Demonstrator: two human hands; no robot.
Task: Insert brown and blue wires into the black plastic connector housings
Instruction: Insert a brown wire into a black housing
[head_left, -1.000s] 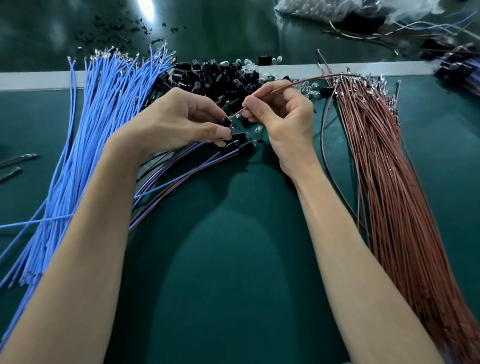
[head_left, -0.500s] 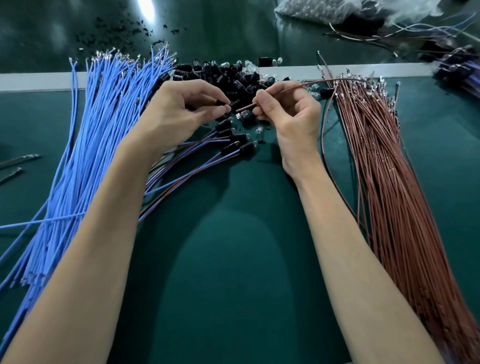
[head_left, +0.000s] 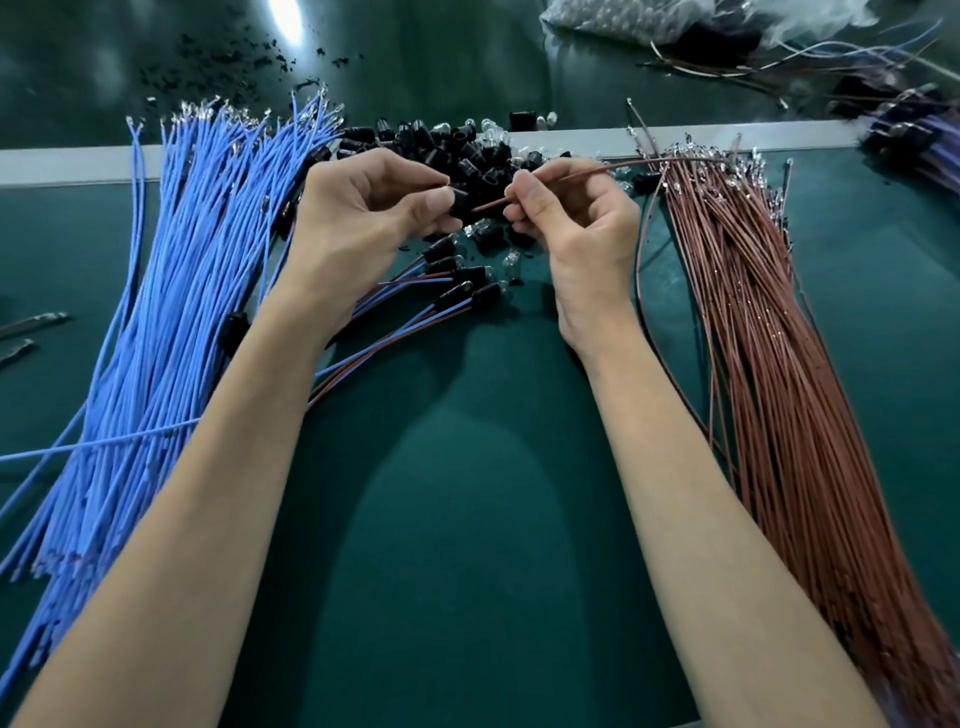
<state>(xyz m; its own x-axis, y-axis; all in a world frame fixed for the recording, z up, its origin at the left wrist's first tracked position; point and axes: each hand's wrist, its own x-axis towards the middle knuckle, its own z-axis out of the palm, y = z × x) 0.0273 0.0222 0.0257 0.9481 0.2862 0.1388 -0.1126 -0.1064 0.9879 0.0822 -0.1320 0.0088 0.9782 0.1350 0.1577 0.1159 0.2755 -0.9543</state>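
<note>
Here, brown wire (head_left: 489, 203) at housing (head_left: 458, 206).

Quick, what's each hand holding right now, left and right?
Left hand: closed, pinching a black connector housing.
Right hand: closed, pinching a single brown wire, its tip pointing at that housing.

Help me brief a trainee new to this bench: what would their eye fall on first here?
A thick fan of bright blue wires on the green mat's left and a spread of reddish-brown wires on its right stand out first. Between them, the left hand pinches a small black plastic housing and the right hand a single brown wire pointed at it.
</note>
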